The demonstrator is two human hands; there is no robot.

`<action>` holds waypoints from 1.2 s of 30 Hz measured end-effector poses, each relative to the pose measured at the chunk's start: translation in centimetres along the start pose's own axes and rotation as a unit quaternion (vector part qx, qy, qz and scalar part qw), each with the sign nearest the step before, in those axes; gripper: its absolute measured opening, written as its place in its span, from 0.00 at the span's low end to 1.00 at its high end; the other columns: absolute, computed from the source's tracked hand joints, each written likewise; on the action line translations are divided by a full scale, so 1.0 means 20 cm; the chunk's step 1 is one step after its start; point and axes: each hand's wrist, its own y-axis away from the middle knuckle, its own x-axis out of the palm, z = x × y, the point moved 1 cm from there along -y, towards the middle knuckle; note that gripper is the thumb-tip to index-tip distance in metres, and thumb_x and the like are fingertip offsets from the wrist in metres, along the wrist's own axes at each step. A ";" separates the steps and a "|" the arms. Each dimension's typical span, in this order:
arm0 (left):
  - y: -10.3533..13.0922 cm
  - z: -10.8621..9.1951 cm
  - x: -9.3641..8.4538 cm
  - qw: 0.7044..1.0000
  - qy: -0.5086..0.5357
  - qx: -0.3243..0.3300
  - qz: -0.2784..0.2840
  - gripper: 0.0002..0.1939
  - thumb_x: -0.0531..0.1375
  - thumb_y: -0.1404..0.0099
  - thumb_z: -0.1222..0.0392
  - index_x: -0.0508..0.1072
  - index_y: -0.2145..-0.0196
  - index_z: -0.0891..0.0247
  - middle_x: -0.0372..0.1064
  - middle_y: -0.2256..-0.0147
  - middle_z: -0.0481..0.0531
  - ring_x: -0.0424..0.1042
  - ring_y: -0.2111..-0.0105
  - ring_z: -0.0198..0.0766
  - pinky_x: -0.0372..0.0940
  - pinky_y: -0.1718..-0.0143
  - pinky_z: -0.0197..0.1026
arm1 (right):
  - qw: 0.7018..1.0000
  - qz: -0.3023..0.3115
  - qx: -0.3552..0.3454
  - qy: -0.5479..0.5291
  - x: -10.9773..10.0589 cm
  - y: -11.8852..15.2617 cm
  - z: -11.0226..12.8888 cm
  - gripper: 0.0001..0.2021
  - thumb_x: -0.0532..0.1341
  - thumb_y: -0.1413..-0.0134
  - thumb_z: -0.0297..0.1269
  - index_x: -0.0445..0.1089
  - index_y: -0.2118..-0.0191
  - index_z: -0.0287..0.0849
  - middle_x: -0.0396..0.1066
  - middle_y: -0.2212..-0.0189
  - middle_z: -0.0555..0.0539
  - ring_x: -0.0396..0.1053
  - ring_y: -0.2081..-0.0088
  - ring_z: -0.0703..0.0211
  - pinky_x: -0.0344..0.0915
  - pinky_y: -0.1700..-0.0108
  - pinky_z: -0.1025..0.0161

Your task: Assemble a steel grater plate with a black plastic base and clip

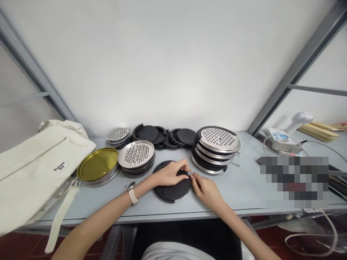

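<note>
The black round lid [170, 186] lies flat just before the finished stack [217, 148] (close by, handy); left hand [169, 173] steadies it, right hand [207, 189] pinches a small metal clip [189, 173] at its rim.

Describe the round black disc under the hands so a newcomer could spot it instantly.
On the grey table, look at the front edge, before the tall stack of perforated steel discs. The round black disc lies alone and flat, touched by the left hand and right hand.
</note>
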 end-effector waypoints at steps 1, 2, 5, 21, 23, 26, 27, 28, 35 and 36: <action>0.00 0.00 0.00 1.000 0.000 -0.003 0.000 0.10 0.59 0.39 0.64 0.60 0.63 0.61 0.66 0.64 0.49 0.67 0.63 0.37 0.62 0.60 0.39 | 1.000 0.000 -0.001 0.001 0.00 0.00 0.00 0.14 0.44 0.35 0.37 0.65 0.65 0.42 0.74 0.76 0.47 0.73 0.74 0.53 0.49 0.74 0.63; 0.00 0.00 0.00 1.000 0.001 -0.005 0.000 0.10 0.59 0.39 0.64 0.60 0.63 0.61 0.66 0.64 0.48 0.67 0.63 0.37 0.62 0.60 0.39 | 1.000 0.000 -0.001 0.001 0.00 0.00 0.00 0.14 0.44 0.35 0.37 0.65 0.65 0.42 0.74 0.75 0.46 0.73 0.74 0.53 0.49 0.74 0.63; 0.00 0.01 0.00 1.000 0.006 -0.002 -0.006 0.10 0.60 0.39 0.65 0.61 0.62 0.61 0.67 0.63 0.49 0.68 0.62 0.37 0.62 0.58 0.39 | 1.000 -0.002 -0.003 -0.001 0.00 0.00 0.00 0.14 0.44 0.34 0.37 0.65 0.65 0.42 0.74 0.75 0.47 0.73 0.74 0.53 0.49 0.74 0.63; 0.01 0.00 0.00 0.997 -0.064 0.007 -0.050 0.15 0.60 0.40 0.64 0.62 0.57 0.60 0.62 0.56 0.52 0.64 0.55 0.39 0.61 0.52 0.42 | 0.999 -0.019 -0.009 -0.047 0.00 -0.01 0.00 0.13 0.44 0.35 0.38 0.59 0.69 0.45 0.68 0.79 0.50 0.69 0.78 0.57 0.50 0.75 0.65; 0.02 -0.01 0.00 0.992 -0.110 -0.017 -0.062 0.12 0.61 0.41 0.60 0.62 0.61 0.60 0.62 0.60 0.51 0.65 0.60 0.38 0.62 0.57 0.40 | 0.998 -0.020 -0.006 -0.063 0.00 0.00 0.00 0.13 0.44 0.35 0.39 0.58 0.70 0.45 0.66 0.80 0.52 0.67 0.78 0.59 0.50 0.75 0.65; 0.03 -0.02 -0.01 0.978 -0.199 -0.041 -0.042 0.10 0.59 0.39 0.55 0.61 0.66 0.60 0.63 0.68 0.47 0.64 0.69 0.37 0.60 0.67 0.38 | 0.996 -0.022 0.001 -0.090 -0.01 0.00 0.00 0.12 0.44 0.35 0.39 0.56 0.70 0.46 0.63 0.81 0.54 0.64 0.80 0.60 0.51 0.75 0.66; 0.03 -0.03 -0.02 0.972 -0.229 -0.039 -0.028 0.10 0.58 0.38 0.54 0.61 0.68 0.61 0.63 0.70 0.47 0.64 0.71 0.37 0.58 0.69 0.38 | 0.995 -0.022 0.003 -0.095 -0.01 0.00 0.00 0.11 0.44 0.35 0.39 0.55 0.70 0.46 0.63 0.81 0.54 0.63 0.80 0.60 0.51 0.75 0.66; 0.03 -0.03 -0.03 0.966 -0.255 -0.034 -0.013 0.10 0.57 0.37 0.53 0.62 0.69 0.61 0.63 0.71 0.47 0.64 0.72 0.37 0.57 0.71 0.38 | 0.995 -0.022 0.005 -0.098 -0.01 0.00 0.00 0.11 0.45 0.35 0.39 0.55 0.69 0.46 0.62 0.81 0.54 0.63 0.80 0.60 0.51 0.75 0.66; 0.04 -0.03 -0.05 0.948 -0.310 0.032 0.059 0.12 0.51 0.32 0.53 0.67 0.70 0.60 0.68 0.73 0.48 0.68 0.72 0.37 0.54 0.71 0.39 | 0.998 -0.018 -0.003 -0.058 -0.02 -0.01 0.00 0.12 0.44 0.35 0.38 0.58 0.68 0.45 0.66 0.80 0.52 0.68 0.77 0.58 0.51 0.74 0.65; 0.03 -0.03 -0.05 0.948 -0.309 0.039 0.060 0.12 0.51 0.32 0.53 0.67 0.70 0.60 0.68 0.73 0.48 0.69 0.72 0.37 0.54 0.71 0.38 | 0.999 -0.015 -0.007 -0.051 -0.02 -0.02 0.00 0.12 0.44 0.35 0.37 0.59 0.68 0.45 0.67 0.80 0.51 0.68 0.77 0.57 0.51 0.74 0.64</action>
